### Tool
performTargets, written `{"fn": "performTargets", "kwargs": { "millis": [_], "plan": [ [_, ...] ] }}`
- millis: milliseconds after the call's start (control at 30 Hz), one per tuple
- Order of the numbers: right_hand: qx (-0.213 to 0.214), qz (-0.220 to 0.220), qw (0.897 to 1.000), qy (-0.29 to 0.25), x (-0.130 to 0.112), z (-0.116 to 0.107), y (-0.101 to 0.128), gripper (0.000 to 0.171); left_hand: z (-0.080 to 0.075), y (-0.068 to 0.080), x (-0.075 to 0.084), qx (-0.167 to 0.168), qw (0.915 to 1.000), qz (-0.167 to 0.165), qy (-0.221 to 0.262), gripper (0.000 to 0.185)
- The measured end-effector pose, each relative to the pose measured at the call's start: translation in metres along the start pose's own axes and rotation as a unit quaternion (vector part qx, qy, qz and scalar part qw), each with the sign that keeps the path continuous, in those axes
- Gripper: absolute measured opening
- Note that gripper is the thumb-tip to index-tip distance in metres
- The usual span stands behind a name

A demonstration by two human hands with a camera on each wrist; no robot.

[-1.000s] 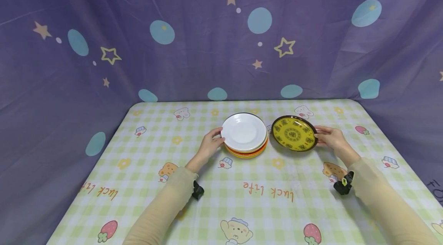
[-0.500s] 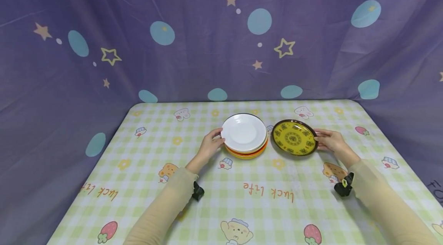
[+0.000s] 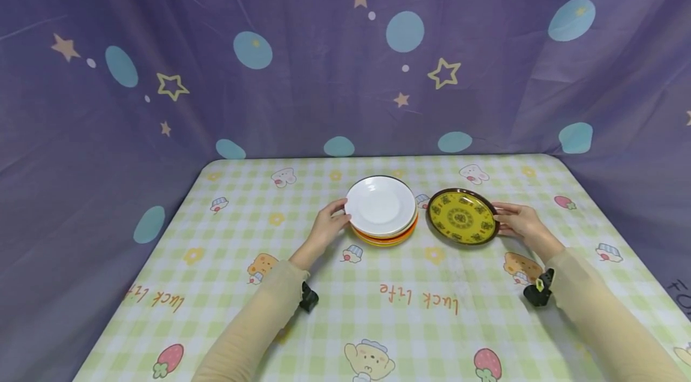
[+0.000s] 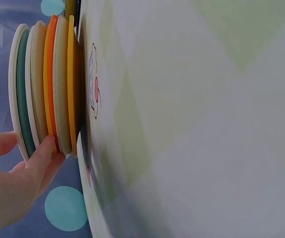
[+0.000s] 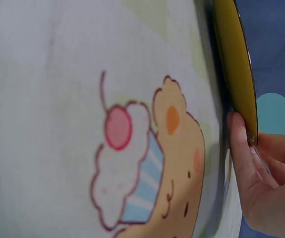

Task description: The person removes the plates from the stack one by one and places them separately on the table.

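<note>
My left hand (image 3: 327, 227) touches the left side of a stack of plates, a white plate (image 3: 380, 205) on top. In the left wrist view, straight fingers press the rims of the lower plates, among them an orange plate (image 4: 51, 84), and the thumb lies by the top plate (image 4: 14, 89). My right hand (image 3: 522, 226) pinches the right rim of a dark-rimmed yellow plate (image 3: 463, 217) with a dark pattern. In the right wrist view, a finger lies under this yellow plate (image 5: 236, 59), just above the cloth; whether its far edge touches the cloth I cannot tell.
A green-checked tablecloth (image 3: 345, 316) with printed cartoons covers the table. Behind it hangs a purple curtain (image 3: 324, 100) with stars and blue spots. The yellow plate lies close to the right of the stack, with a narrow gap between.
The yellow plate has come down towards the cloth and slightly nearer me and to the right, with my right hand following. My left hand and the stack stay in place.
</note>
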State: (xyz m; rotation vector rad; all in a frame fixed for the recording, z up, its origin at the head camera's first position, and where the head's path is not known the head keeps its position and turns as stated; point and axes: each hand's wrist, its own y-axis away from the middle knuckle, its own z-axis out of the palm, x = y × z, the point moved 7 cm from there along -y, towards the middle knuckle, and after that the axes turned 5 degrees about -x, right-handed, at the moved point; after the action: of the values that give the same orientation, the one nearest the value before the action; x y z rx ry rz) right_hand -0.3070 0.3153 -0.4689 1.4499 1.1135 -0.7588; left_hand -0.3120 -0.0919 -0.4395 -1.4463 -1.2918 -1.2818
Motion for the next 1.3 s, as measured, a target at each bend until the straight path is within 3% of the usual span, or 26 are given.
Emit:
{"fn": "performTargets", "kwargs": {
  "millis": [467,867,967,1100,1300],
  "plan": [
    [0.007,0.007,1.0,0.009,0.003,-0.001,-0.001,0.052,0.0,0.001,0.0,0.002,1.0,0.0,-0.002,0.045],
    [-0.005,-0.038,0.999,0.037,-0.005,0.002,0.002,0.05,0.001,0.008,0.012,-0.006,1.0,-0.005,-0.005,0.044],
    [0.0,-0.045,0.997,0.057,-0.006,0.001,0.001,0.05,0.0,0.002,0.002,0.0,1.0,-0.008,-0.005,0.045],
    [0.019,-0.061,0.992,0.111,-0.011,-0.001,0.002,0.048,0.0,0.001,0.001,0.0,0.9999,-0.01,-0.006,0.045],
    [0.053,-0.104,0.972,0.204,-0.028,0.0,0.006,0.044,0.0,0.001,0.001,0.001,0.9999,-0.011,-0.008,0.045]
  ]
}}
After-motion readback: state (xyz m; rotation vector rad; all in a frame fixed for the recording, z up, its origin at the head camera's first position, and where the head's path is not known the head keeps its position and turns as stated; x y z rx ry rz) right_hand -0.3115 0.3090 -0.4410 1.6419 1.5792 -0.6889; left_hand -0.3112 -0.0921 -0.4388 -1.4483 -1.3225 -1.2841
